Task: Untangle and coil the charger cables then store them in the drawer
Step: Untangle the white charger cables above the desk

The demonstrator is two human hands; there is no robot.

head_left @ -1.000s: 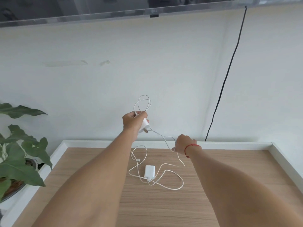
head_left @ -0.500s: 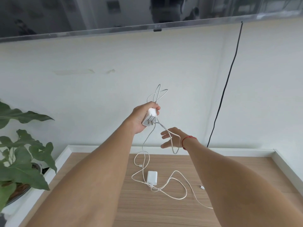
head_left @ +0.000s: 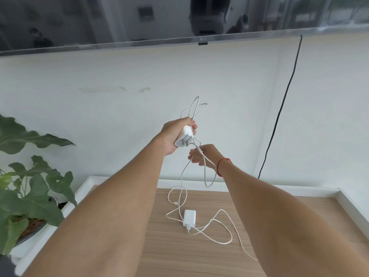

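Grips the white adapter [head_left: 183, 136] in the left hand [head_left: 173, 134], fingers wrapped round its body, prongs turned toward the camera, well above the table [head_left: 179, 256] and higher against the wall than a second ago. Holds a few loops of its cable [head_left: 194, 108] standing up past the knuckles.

Brings the right hand [head_left: 203, 156] close under the adapter. Clenched on the strand near the table's rear edge a second ago, spread open and empty half a second ago, now curled again with the fingers pinching the cable just below the plug. Leaves one slack loop hanging beneath the right wrist and a longer run dropping to the table.

Reads as a fresh grip for feeding the next loop into the left-hand bundle: coiling of the first cable under way, not finished. Leaves the second charger [head_left: 189, 216] flat on the table, its own lead sprawled around it and crossed with the hanging run, so untangling there still to do.

Cannot tell just where the two leads cross beside the second charger, nor which loose end belongs to which. Loses the trailing strand under the right forearm at the lower right. Cannot see the left fingertips behind the adapter. Shows no drawer anywhere in view.
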